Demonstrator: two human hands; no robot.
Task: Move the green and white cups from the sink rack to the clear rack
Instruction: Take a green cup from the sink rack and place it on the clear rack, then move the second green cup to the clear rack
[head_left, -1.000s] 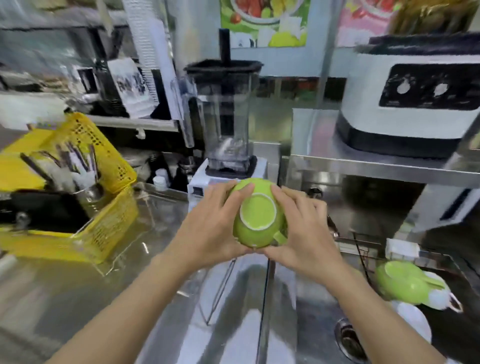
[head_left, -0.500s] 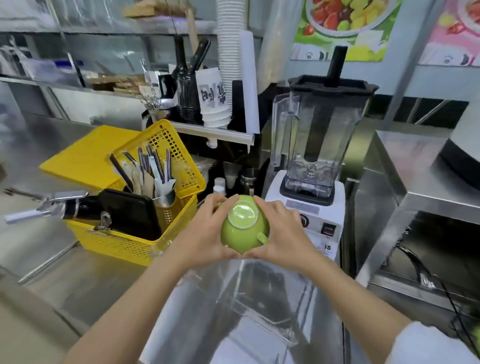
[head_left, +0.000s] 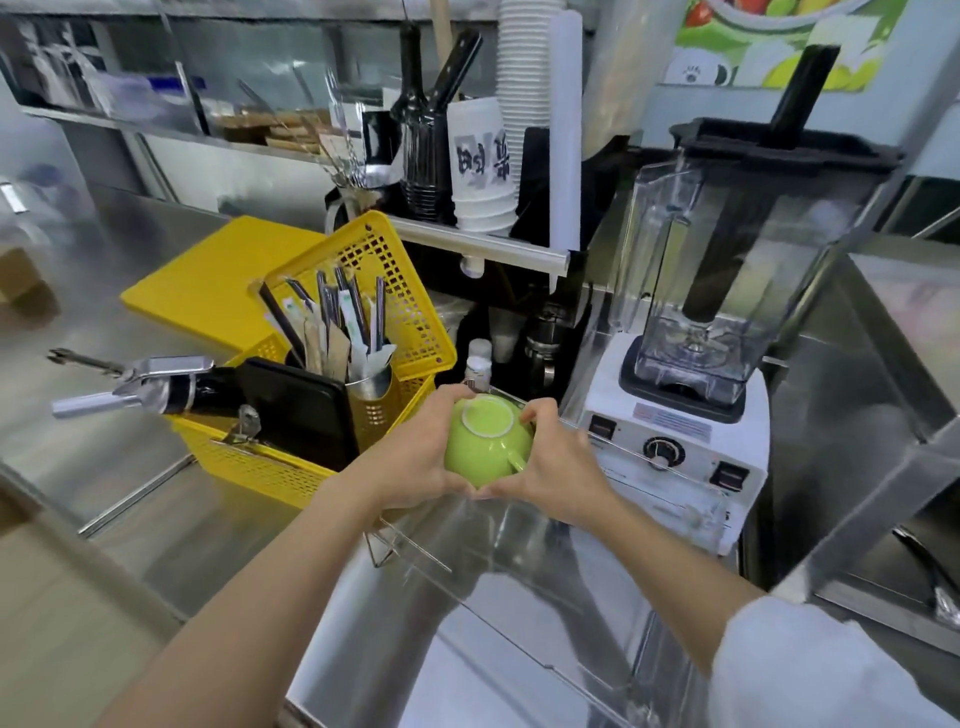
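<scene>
Head view: green cup carried upside down over the clear rack

Head view, nearest first: two bare forearms reach forward over a steel counter (head_left: 171, 525), a white sleeve (head_left: 810, 670) showing on the right one. Beneath and between them lies the clear rack (head_left: 561, 587), a see-through tray with a thin wire stand at its near left corner; no cups can be made out on it, though its clear walls are hard to read.

Just beyond, both hands close around one green cup (head_left: 485, 441). The left hand (head_left: 415, 462) wraps its left side, thumb curled over the upturned base; the right hand (head_left: 563, 467) cups the other side, fingers bent over the top edge near the small handle, which points toward the right palm. The cup is bottom up, its pale foot ring facing the camera, and hangs above the far end of the rack, not resting on it as far as I can tell.

Judged from this, the step in hand is the carry and set-down of the first cup. The next move calls for lowering it mouth down onto the rack floor, level, then loosening both hands together so it does not tip.

Farther off stand a yellow basket (head_left: 374, 415) of utensils at left and a blender (head_left: 711, 332) at right. The sink rack is out of sight
</scene>
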